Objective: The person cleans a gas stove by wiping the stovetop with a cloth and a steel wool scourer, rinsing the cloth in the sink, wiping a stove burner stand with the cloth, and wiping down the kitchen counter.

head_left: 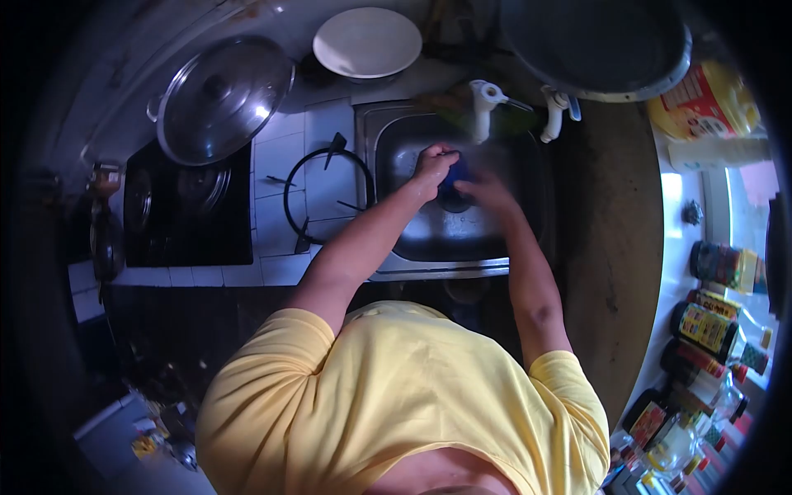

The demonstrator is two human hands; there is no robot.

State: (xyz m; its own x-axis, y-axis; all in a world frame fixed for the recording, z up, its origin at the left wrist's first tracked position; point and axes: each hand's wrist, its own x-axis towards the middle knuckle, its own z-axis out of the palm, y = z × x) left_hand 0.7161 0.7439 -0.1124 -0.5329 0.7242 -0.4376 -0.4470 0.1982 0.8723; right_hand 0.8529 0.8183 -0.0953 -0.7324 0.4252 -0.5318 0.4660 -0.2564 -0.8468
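Over the metal sink (pixel 445 239), my left hand (pixel 432 167) is closed on a dark blue object (pixel 454 175), whose exact kind I cannot make out. My right hand (pixel 488 194) is just to the right of it, smeared by motion; its fingertips are close to the blue object, but whether they touch is unclear. Behind my hands a white tap (pixel 483 111) points down into the sink. A second white tap (pixel 554 114) stands to its right.
Left of the sink are a round black pot stand (pixel 289 198), a black cooktop (pixel 190 227) and a steel lid (pixel 223 99). A white bowl (pixel 367 43) and a large dark basin (pixel 598 49) sit behind. Several bottles and jars (pixel 708 330) line the right ledge.
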